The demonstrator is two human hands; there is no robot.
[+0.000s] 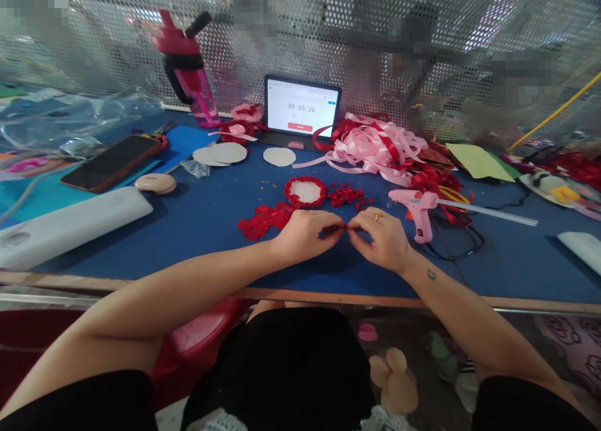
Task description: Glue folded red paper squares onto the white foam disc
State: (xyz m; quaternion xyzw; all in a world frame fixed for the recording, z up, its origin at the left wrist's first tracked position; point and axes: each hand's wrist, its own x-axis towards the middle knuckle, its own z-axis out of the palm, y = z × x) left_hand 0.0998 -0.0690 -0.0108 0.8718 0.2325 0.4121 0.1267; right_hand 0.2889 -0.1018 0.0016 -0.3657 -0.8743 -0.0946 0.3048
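My left hand (307, 234) and my right hand (380, 234) meet fingertip to fingertip over the blue table. Both are closed in a pinch on a tiny red ribbon piece (346, 227), mostly hidden by the fingers. Just beyond them lies a white disc (306, 192) ringed with red folded ribbon bits. Right of the disc is a small heap of folded red bits (348, 196). Flat red ribbon squares (263, 221) are spread beside my left hand. A pink glue gun (417, 209) with a clear glue stick lies to the right of my right hand.
White card discs (220, 154) lie at the back left. A tablet (303, 109) showing a timer stands behind, beside tangled pink and red ribbons (375, 146). A pink bottle (190, 74), a phone (113, 162) and a long white object (75, 224) are on the left.
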